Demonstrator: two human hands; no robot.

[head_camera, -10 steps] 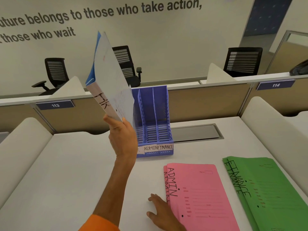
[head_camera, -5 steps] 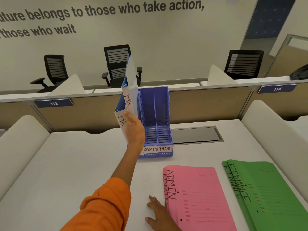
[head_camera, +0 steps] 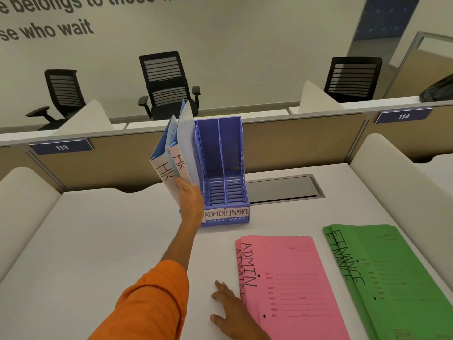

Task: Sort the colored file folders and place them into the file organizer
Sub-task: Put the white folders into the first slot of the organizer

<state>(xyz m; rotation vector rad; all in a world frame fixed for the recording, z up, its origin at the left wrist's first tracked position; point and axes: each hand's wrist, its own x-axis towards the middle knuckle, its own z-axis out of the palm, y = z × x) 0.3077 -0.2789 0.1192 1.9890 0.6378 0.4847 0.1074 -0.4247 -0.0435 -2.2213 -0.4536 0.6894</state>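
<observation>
Holds two blue HR folders [head_camera: 182, 153] by the lower front corner with the left hand [head_camera: 191, 200], fingers closed on the card, most of them hidden behind it. Against one second ago, brings them down from high and tilted above the desk [head_camera: 85, 241] to almost upright at the leftmost compartment of the blue file organizer [head_camera: 228, 168]. Against half a second ago, sinks them lower and closer to the organizer's left wall. Impossible to tell whether the bottom edges are already seated on the organizer floor, that part being hidden by the hand. At the top, fanned apart and leaning to the left, not yet squared together.

Keeps the right hand [head_camera: 232, 312] in the same place, flat on the desk, fingers straight and spread, touching the left edge of the pink ADMIN folders [head_camera: 289, 285]. No movement there, nor at the green FINANCE folders [head_camera: 392, 278] further right. Both stacks lying flat in front of the organizer, well apart from the blue ones. No folders to see in the ADMIN and FINANCE compartments.

Probably means the first colour is nearly filed, with only the release remaining, and then the pink and the green stacks to be sorted.
</observation>
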